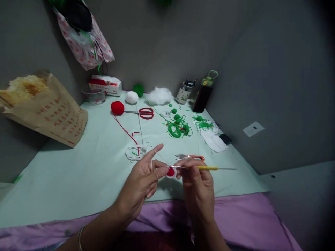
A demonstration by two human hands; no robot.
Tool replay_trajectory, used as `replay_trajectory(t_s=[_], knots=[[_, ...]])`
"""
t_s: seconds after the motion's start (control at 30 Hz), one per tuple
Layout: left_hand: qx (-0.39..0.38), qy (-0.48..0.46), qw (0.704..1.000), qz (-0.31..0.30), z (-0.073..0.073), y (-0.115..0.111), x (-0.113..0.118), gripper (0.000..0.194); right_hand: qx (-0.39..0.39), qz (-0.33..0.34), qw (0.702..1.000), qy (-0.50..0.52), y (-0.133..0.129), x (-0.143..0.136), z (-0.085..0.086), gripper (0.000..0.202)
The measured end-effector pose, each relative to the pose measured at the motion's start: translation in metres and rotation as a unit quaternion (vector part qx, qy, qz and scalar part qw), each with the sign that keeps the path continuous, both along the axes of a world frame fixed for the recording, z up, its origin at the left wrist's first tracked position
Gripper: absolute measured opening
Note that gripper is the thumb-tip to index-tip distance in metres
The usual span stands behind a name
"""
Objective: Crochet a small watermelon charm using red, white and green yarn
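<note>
Between finger and thumb, my left hand (145, 177) pinches a small round crochet piece (171, 172), red in the middle with a white edge. White yarn runs over its raised index finger down to the piece. My right hand (197, 179) grips a crochet hook (208, 168) with a yellow handle, its metal tip at the top edge of the piece. Loose white yarn (133, 153) lies in loops on the table beyond my left hand. Just beyond my right hand are thread snips (190, 157) with orange handles.
Farther back lie red yarn (117, 108), white yarn (131, 97), red-handled scissors (145, 113), stuffing (159, 96) and tangled green yarn (176, 129). A dark bottle (203, 98) and a jar (182, 94) stand by the wall. At left leans a paper bag (57, 115) holding bread.
</note>
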State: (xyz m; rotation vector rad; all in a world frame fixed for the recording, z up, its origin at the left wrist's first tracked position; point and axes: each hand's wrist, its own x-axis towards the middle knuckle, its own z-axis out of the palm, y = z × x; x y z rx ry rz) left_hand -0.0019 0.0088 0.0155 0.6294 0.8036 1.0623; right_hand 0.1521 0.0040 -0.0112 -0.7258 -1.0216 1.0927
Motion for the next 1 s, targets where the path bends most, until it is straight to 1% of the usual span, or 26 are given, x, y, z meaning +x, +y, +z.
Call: replay_trajectory(t_s=[0.17, 0.33, 0.43, 0.5, 0.57, 0.63, 0.7, 0.8, 0.87, 0.9, 0.93, 0.97, 1.0], knots=[[0.012, 0.013, 1.0, -0.018, -0.001, 0.001, -0.002, 0.093, -0.013, 0.024, 0.999, 0.016, 0.004, 0.001, 0.005, 0.019], [0.011, 0.019, 0.999, -0.033, -0.001, 0.001, -0.005, 0.084, -0.007, 0.054, 0.999, -0.001, 0.007, 0.006, 0.007, 0.023], [0.023, 0.036, 0.999, -0.027, -0.002, -0.001, -0.005, 0.081, 0.024, 0.043, 0.997, -0.062, 0.002, 0.012, 0.007, 0.024], [0.042, 0.062, 0.997, -0.014, -0.002, -0.002, -0.004, 0.081, 0.067, 0.009, 0.988, -0.14, -0.003, 0.015, 0.006, 0.022], [0.062, 0.095, 0.993, 0.0, -0.003, -0.002, -0.004, 0.08, 0.13, -0.029, 0.964, -0.23, -0.008, 0.017, 0.006, 0.022], [0.077, 0.128, 0.989, 0.017, -0.003, -0.003, -0.003, 0.08, 0.2, -0.054, 0.929, -0.307, -0.009, 0.018, 0.007, 0.023], [0.088, 0.152, 0.983, 0.045, -0.003, -0.004, -0.002, 0.079, 0.26, -0.071, 0.887, -0.376, -0.009, 0.018, 0.007, 0.022], [0.094, 0.162, 0.979, 0.08, -0.002, -0.005, -0.001, 0.078, 0.33, -0.112, 0.808, -0.475, -0.005, 0.018, 0.005, 0.022], [0.084, 0.128, 0.986, 0.062, -0.002, -0.005, -0.001, 0.082, 0.374, -0.146, 0.756, -0.517, -0.003, 0.018, 0.001, 0.026], [0.069, 0.099, 0.992, 0.038, -0.002, -0.005, -0.001, 0.083, 0.389, -0.16, 0.739, -0.527, -0.003, 0.018, 0.0, 0.031], [0.047, 0.064, 0.997, 0.008, -0.002, -0.004, -0.002, 0.085, 0.394, -0.165, 0.732, -0.53, -0.003, 0.018, -0.002, 0.035], [0.021, 0.029, 0.999, -0.02, -0.001, -0.004, -0.003, 0.085, 0.385, -0.158, 0.742, -0.525, -0.003, 0.018, -0.002, 0.036], [-0.005, 0.0, 0.999, -0.04, -0.001, -0.003, -0.005, 0.083, 0.36, -0.143, 0.772, -0.503, -0.003, 0.019, -0.002, 0.034]])
